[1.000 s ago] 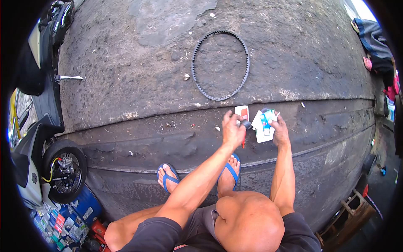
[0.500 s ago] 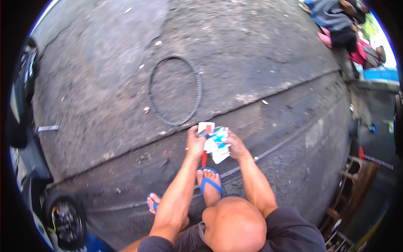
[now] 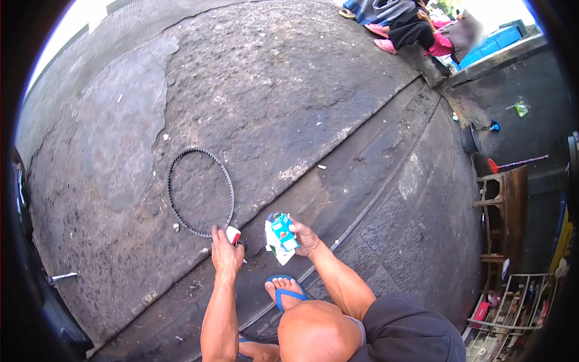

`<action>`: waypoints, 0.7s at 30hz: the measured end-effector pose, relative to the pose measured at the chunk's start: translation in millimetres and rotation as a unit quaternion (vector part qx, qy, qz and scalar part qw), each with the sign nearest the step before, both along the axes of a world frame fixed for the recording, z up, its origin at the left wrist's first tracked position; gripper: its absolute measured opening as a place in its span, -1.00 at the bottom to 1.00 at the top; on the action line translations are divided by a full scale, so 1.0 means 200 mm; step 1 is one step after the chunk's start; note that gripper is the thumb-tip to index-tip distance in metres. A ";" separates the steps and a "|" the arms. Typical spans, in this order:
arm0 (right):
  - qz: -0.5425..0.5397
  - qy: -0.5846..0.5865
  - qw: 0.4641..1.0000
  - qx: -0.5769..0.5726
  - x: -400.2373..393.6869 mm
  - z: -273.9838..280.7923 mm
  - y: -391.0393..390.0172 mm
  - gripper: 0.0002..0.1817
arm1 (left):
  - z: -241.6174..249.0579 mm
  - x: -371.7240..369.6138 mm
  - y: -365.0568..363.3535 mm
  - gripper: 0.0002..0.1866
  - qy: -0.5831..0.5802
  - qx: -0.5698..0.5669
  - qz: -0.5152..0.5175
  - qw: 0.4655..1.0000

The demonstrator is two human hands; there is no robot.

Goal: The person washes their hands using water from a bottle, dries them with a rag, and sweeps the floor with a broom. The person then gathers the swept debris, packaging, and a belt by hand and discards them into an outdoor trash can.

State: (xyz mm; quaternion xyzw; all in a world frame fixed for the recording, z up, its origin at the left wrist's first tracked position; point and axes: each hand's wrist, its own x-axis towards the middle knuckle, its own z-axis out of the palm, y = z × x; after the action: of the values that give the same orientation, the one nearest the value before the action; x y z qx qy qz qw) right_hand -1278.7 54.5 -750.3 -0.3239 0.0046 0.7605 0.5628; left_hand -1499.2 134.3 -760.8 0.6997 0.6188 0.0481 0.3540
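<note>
In the head view my left hand [image 3: 226, 256] has its fingers closed around a small white and red piece [image 3: 233, 234], and a dark bit shows by the thumb. Its fingertips overlap the lower edge of a black toothed belt [image 3: 169, 192], which lies as a loop on the rough ground. Over to the right, my right hand [image 3: 306, 239] grips a bunch of small blue and white packets [image 3: 282, 232], fanned out above the ground. The two hands are apart, with my blue flip-flop [image 3: 288, 292] below and between them.
A raised concrete edge [image 3: 338, 145] runs diagonally across the ground. People [image 3: 416, 30] sit at the top right near a blue container [image 3: 491, 45]. At lower right stand a metal rack [image 3: 512, 314] with items and a wooden frame [image 3: 512, 211]. Dark vehicle parts [image 3: 57, 314] border the left.
My hands have separated: the left has gone left to the belt with the white and red piece, while the right keeps the packets. The view has turned, showing more of the right side.
</note>
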 end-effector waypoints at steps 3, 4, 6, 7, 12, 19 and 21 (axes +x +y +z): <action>-0.008 -0.007 1.000 -0.002 0.04 0.04 -0.02 -0.42 | -0.01 0.00 -0.06 -0.43 0.048 0.043 -0.058 0.996; -0.010 -0.021 1.000 -0.005 0.05 0.05 -0.03 -0.43 | -0.01 -0.01 -0.06 -0.44 0.047 0.048 -0.066 0.996; -0.009 -0.037 0.999 -0.001 0.05 0.10 -0.04 -0.44 | -0.03 -0.03 -0.06 -0.49 0.038 0.070 -0.063 0.995; -0.015 -0.042 0.999 0.009 0.06 0.10 -0.04 -0.44 | -0.04 -0.04 -0.04 -0.51 0.041 0.055 -0.060 0.996; -0.040 -0.041 0.998 0.015 0.03 0.32 0.00 -0.41 | 0.20 -0.15 0.08 -0.50 -0.041 0.080 -0.028 0.996; -0.099 -0.068 0.991 0.051 -0.07 1.13 0.27 -0.32 | 1.21 -0.53 0.56 -0.47 -0.093 0.008 0.062 0.994; -0.111 -0.073 0.990 0.051 -0.20 1.61 0.40 -0.33 | 1.54 -0.68 0.63 -0.45 -0.098 -0.006 0.121 0.988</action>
State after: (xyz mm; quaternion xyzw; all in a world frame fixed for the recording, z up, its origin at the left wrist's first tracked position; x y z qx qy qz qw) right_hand -1318.6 135.3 -427.4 -0.3464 -0.0395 0.6668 0.6587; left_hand -1635.3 261.1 -452.8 0.6098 0.6611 0.1554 0.4086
